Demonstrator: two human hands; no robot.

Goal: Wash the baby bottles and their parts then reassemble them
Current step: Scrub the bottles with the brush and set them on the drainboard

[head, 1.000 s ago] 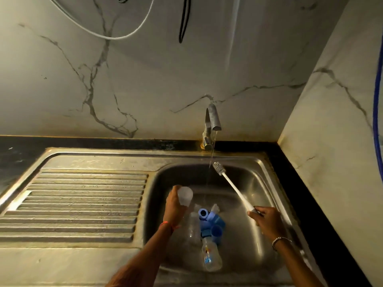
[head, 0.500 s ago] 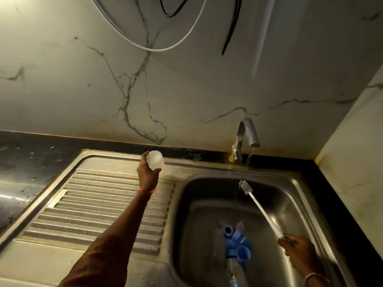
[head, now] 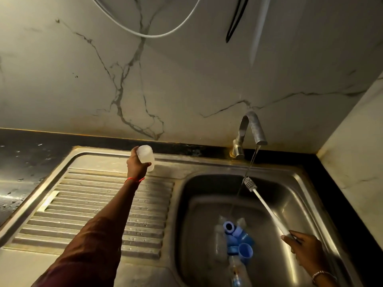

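My left hand (head: 137,167) grips a clear plastic bottle cap (head: 146,156) at the far edge of the steel drainboard (head: 89,206), its lower rim close to the metal. My right hand (head: 302,247) holds the white handle of a bottle brush (head: 267,208); its bristle head sits beside the thin stream from the tap (head: 251,129). In the sink basin (head: 294,195) lie several blue bottle rings and caps (head: 238,239), clear teats and a clear baby bottle (head: 236,270), heaped together.
A marble wall rises behind the sink and another on the right. A black counter (head: 24,162) with water drops runs along the left and back. White and black cables (head: 165,32) hang overhead.
My left hand carried the clear cap out of the basin, up and left to the far edge of the drainboard. My right hand kept the brush under the tap.
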